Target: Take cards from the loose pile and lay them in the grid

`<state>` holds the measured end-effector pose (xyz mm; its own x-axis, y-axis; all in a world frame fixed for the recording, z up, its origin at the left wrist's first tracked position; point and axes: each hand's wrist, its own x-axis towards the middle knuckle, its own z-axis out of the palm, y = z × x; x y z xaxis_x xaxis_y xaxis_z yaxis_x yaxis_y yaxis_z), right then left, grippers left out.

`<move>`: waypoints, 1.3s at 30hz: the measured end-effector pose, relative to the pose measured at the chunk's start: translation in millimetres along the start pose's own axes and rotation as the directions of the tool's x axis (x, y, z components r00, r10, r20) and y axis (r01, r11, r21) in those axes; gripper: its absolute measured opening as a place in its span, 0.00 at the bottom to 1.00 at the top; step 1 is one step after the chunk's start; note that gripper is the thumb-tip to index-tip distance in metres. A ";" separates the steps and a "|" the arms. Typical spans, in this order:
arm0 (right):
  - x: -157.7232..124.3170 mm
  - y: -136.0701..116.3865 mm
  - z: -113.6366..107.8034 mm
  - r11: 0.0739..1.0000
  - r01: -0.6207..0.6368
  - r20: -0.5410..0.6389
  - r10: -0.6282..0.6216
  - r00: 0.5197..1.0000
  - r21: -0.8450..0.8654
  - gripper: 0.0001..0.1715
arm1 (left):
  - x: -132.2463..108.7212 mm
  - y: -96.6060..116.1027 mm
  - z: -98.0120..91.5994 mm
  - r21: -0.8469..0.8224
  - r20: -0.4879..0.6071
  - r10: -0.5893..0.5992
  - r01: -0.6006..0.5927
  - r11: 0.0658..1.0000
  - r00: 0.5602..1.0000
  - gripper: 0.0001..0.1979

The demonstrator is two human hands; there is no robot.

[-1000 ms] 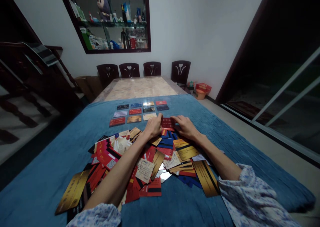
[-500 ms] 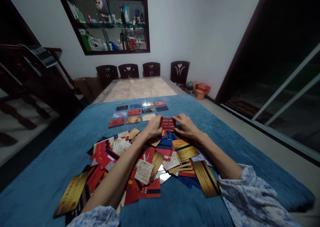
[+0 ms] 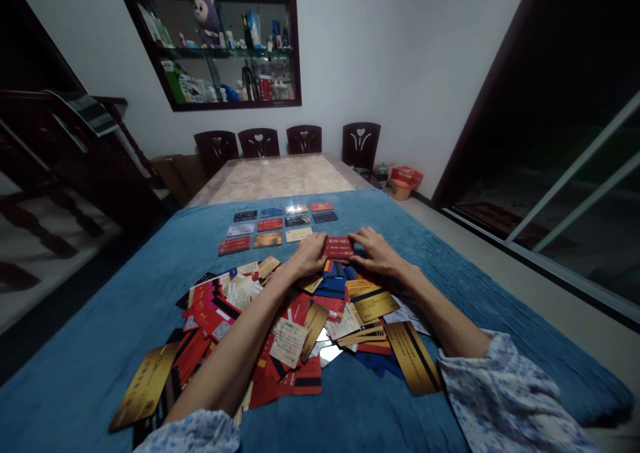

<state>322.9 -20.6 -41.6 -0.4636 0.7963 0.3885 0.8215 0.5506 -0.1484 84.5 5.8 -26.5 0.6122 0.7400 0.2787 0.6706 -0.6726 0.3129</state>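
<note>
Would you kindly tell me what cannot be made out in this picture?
Head view:
Print on the red rectangular plastic card, held between left hand and right hand: too small.
Parts of the loose multicoloured card pile: hidden under both forearms.
Labels in the dark-framed glass wall cabinet: too small.

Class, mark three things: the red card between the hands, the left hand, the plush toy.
Red card (image 3: 339, 247), head view, its face.
Left hand (image 3: 310, 254), head view, its back.
Plush toy (image 3: 205, 10), head view, its head.
</note>
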 end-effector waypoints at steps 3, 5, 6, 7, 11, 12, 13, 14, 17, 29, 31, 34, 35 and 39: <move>-1.0 2.3 0.1 1.000 0.025 -0.009 -0.026 1.000 -0.013 0.28 | -0.1 -0.4 -0.4 0.028 0.021 -0.004 0.003 1.000 1.000 0.16; -1.3 3.5 0.3 0.999 0.046 -0.022 -0.046 0.999 -0.026 0.28 | 0.1 -1.5 -0.8 0.034 0.026 0.001 -0.002 0.999 1.000 0.16; -1.4 4.1 0.2 0.998 0.055 -0.031 -0.056 0.998 -0.030 0.28 | 0.3 -1.9 -1.3 0.035 0.032 0.004 -0.005 0.999 0.999 0.16; -1.5 4.6 0.1 0.998 0.063 -0.040 -0.064 0.997 -0.030 0.28 | 0.4 -2.3 -1.9 0.033 0.037 0.008 -0.009 0.999 0.999 0.16; -1.5 5.4 -1.8 0.996 0.092 -0.056 -0.092 0.994 -0.014 0.27 | 0.8 -2.2 -5.4 0.018 0.053 0.027 -0.028 0.999 0.998 0.12; -1.4 5.1 -2.7 0.995 0.099 -0.050 -0.099 0.994 -0.010 0.26 | 1.0 -2.1 -6.2 0.022 0.060 0.027 -0.029 0.999 0.998 0.11; -1.4 4.8 -3.7 0.994 0.105 -0.043 -0.105 0.994 -0.007 0.25 | 1.3 -2.1 -7.0 0.030 0.069 0.026 -0.028 0.999 0.997 0.10; -1.4 4.4 -4.7 0.994 0.109 -0.036 -0.109 0.993 -0.003 0.24 | 1.8 -2.1 -7.8 0.043 0.080 0.025 -0.028 0.999 0.996 0.09; -1.1 3.7 -7.3 0.994 0.110 -0.023 -0.110 0.994 0.011 0.23 | 4.0 -2.3 -10.9 0.091 0.115 0.028 -0.038 0.995 0.993 0.09; 4.2 0.1 -4.4 0.989 0.136 -0.018 -0.135 0.991 0.054 0.21 | 4.8 -14.9 -20.1 0.160 0.185 0.063 -0.093 0.983 0.981 0.11; 7.1 -2.7 -3.6 0.987 0.143 -0.014 -0.142 0.990 0.072 0.22 | 0.8 -17.9 -23.8 0.170 0.192 0.072 -0.106 0.980 0.979 0.13; 12.1 -7.1 -2.5 0.982 0.160 0.008 -0.161 0.987 0.099 0.24 | -6.8 -21.9 -30.7 0.156 0.187 0.085 -0.115 0.981 0.979 0.17; 13.7 -8.7 -2.1 0.981 0.164 0.018 -0.167 0.986 0.108 0.25 | -9.5 -23.1 -32.9 0.149 0.185 0.089 -0.118 0.982 0.979 0.18; 18.7 -15.5 -0.4 0.973 0.179 0.054 -0.188 0.981 0.143 0.27 | -20.1 -26.4 -39.5 0.117 0.177 0.094 -0.116 0.986 0.980 0.18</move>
<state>301.7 -14.3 -31.6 -0.6271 0.6910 0.3595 0.6694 0.7141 -0.2049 37.9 8.9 -4.5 0.7370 0.6608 0.1421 0.6394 -0.7498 0.1702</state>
